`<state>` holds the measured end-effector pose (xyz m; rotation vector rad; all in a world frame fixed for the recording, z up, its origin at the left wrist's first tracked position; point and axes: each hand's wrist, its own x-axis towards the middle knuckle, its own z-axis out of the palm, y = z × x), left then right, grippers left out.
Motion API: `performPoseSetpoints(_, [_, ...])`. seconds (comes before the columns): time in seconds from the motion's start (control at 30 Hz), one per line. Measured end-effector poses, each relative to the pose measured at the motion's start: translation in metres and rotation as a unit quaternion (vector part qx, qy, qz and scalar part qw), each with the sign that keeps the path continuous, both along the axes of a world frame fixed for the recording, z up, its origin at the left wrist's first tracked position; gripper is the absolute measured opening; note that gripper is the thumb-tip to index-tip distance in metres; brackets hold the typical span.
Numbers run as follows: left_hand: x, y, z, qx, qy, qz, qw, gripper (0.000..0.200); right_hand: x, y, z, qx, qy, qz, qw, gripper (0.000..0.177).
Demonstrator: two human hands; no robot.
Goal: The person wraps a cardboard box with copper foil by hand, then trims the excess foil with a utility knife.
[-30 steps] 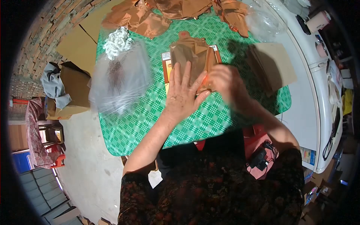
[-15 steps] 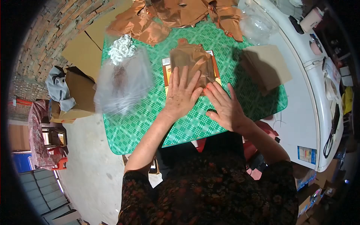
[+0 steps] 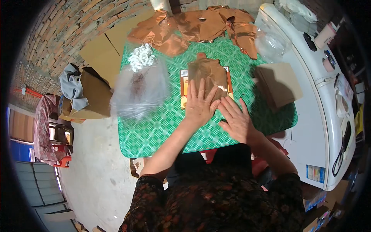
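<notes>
Film bag, copper-tinted, glossy and wrinkled, lies flat at the centre of the frame, over a flat printed packet whose brown and yellow edges show on either side. The left hand lies palm down on the bag's lower part, fingers spread wide. The right hand has its fingers slightly apart and its thumb out, fingertips by the bag's lower right corner; whether they touch it, I cannot tell. Left of centre, smooth clear plastic sheets lie beside curly white strands. Crinkled, shiny copper film pieces sprawl across the top of the green plaid tablecloth. At right are flat, matte brown sheets. Farther left, an open cardboard box has soft grey cloth draped over its rim; its inside is too dark to read.
</notes>
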<state>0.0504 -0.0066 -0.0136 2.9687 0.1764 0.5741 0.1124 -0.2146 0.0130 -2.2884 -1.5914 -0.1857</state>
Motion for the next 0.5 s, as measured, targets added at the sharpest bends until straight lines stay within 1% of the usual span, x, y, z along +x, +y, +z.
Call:
performPoseSetpoints(0.07, [0.0,0.0,0.001,0.013,0.006,0.004,1.0,0.063,0.018,-0.001,0.004,0.016,0.04,0.021,0.999,0.055])
performPoseSetpoints(0.1, [0.0,-0.001,0.001,0.015,0.009,0.007,1.0,0.064,0.03,0.002,0.005,0.049,0.033,0.035,0.998,0.044])
performPoseSetpoints(0.17, [0.0,-0.001,0.001,0.009,0.016,0.004,1.0,0.067,0.044,0.019,0.015,0.085,0.032,0.046,0.995,0.044])
performPoseSetpoints(0.2, [0.0,-0.001,0.004,0.022,0.062,0.014,0.998,0.069,0.05,0.029,0.021,0.102,0.031,0.052,0.993,0.044])
performPoseSetpoints(0.23, [0.0,-0.002,0.008,0.035,0.108,0.024,0.993,0.072,0.054,0.04,0.026,0.053,0.028,0.061,0.996,0.047])
performPoseSetpoints(0.27, [0.001,-0.002,0.011,0.047,0.154,0.035,0.986,0.074,0.057,0.053,0.024,0.039,0.036,0.082,0.995,0.049])
performPoseSetpoints(0.33, [0.004,-0.004,0.011,0.072,0.155,0.052,0.984,0.076,0.064,0.081,0.014,0.012,0.051,0.125,0.991,0.053])
performPoseSetpoints(0.37, [0.005,-0.004,0.01,0.085,0.156,0.061,0.982,0.077,0.071,0.091,0.013,-0.017,0.044,0.17,0.984,0.052])
performPoseSetpoints(0.47, [0.002,0.0,-0.009,0.027,0.09,0.027,0.995,0.074,0.091,0.12,0.008,-0.082,0.084,0.177,0.977,0.065])
performPoseSetpoints(0.5, [0.001,-0.001,0.0,0.018,0.108,0.02,0.994,0.072,0.098,0.132,0.008,-0.116,0.156,0.145,0.97,0.067])
